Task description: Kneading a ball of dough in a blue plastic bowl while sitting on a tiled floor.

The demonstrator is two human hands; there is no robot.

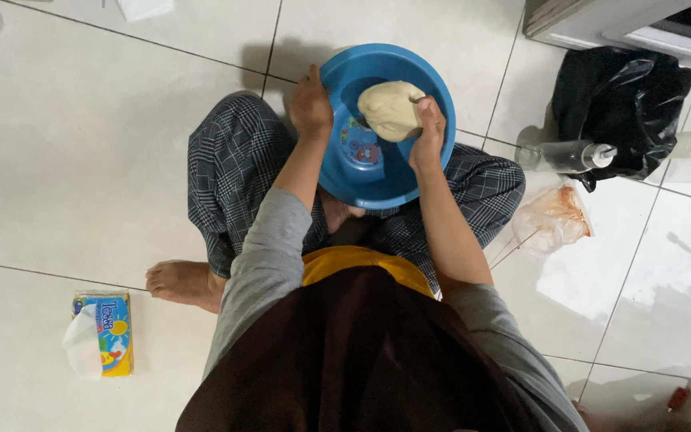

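I sit cross-legged on a tiled floor with a round blue plastic basin tilted on my lap. My left hand grips the basin's left rim. A pale lump of dough rests against the upper inside wall of the basin. My right hand presses on the dough's right side, fingers curled around it. A colourful picture shows on the basin's bottom.
A tissue pack with a tissue sticking out lies on the floor at the left. A clear bottle, a black plastic bag and a crumpled clear bag lie at the right. A cabinet base stands at the top right.
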